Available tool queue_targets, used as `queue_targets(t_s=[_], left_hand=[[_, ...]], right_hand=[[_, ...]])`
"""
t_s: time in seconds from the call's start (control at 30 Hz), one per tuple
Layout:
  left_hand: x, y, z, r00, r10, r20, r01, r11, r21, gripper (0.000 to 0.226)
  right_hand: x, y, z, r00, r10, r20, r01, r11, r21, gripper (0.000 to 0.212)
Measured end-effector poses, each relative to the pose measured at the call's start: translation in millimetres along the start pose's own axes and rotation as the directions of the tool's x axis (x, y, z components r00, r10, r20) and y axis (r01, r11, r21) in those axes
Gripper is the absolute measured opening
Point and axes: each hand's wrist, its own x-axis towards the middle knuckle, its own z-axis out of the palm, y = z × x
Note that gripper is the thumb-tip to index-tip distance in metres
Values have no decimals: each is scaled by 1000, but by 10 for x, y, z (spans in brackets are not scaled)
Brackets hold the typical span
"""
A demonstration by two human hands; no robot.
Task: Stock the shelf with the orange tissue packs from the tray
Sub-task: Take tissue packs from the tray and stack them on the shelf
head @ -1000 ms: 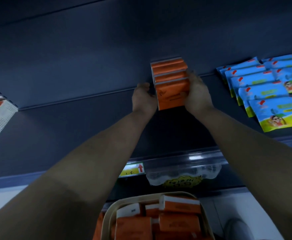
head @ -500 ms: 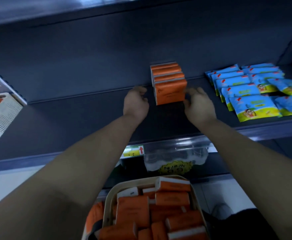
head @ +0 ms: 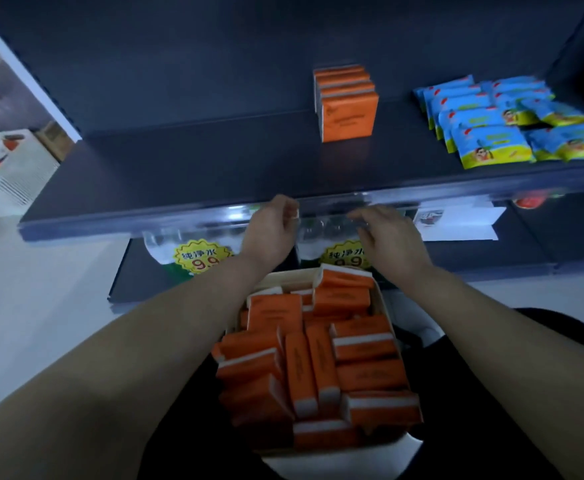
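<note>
Dark grey steel makes up the shelf (head: pixel 179 174), which spans the upper half of the frame from the left edge to the right. Below it, in the lower centre, a pale tray (head: pixel 286 276) sits between the person's two bare forearms, and it is heaped with orange tissue packs (head: pixel 318 362) lying loose at all angles, some flat and some on edge, each with a white band along one side.

At the upper right of the frame, blue and yellow sachets (head: pixel 491 133) lie overlapped in rows on the shelf. Near the upper centre, well apart from the sachets, a short row of orange packs (head: pixel 347 105) stands upright on the shelf, one behind another, with the front pack facing the camera. A white carton (head: pixel 10 174) with orange print shows at the left edge, beyond the end of the shelf.

The left hand (head: pixel 273 230) hangs in front of the shelf's front lip, just above the far end of the tray, with its fingers loosely curled and nothing in them. The right hand (head: pixel 390 237) is beside it at the same height, palm down, fingers relaxed and slightly spread, also holding nothing. Neither touches a pack.

Under the shelf lip, clear bottles (head: pixel 321 232) show behind the hands, with two yellow price stickers (head: pixel 202 258) in front of them.
</note>
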Motion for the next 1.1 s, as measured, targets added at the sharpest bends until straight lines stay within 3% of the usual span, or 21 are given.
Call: queue_targets(t_s=[0.17, 0.33, 0.5, 0.67, 0.9, 1.1], left_hand=[[-480, -254, 132, 970, -154, 188, 145, 988, 59, 28], [-783, -488, 248, 938, -277, 210, 268, 961, 67, 27], [-964, -649, 268, 934, -289, 211, 276, 957, 90, 29], [-1038, -924, 155, 904, -403, 143, 391, 914, 106, 26], [-1068, -1138, 111, 850, -515, 113, 502, 856, 126, 24], [-1077, -1261, 68, 834, -537, 125, 522, 843, 131, 32]], right_hand=[[-483, -52, 148, 962, 8, 273, -13, 1000, 17, 31], [-741, -189, 368, 881, 48, 471, -62, 998, 15, 34], [-864, -331, 466, 857, 35, 514, -81, 994, 69, 31], [-777, -456, 620, 846, 21, 532, -80, 993, 87, 30], [-469, -669, 1079, 756, 3, 655, -94, 990, 103, 39], [-243, -731, 1455, 716, 66, 695, 66, 985, -162, 51]])
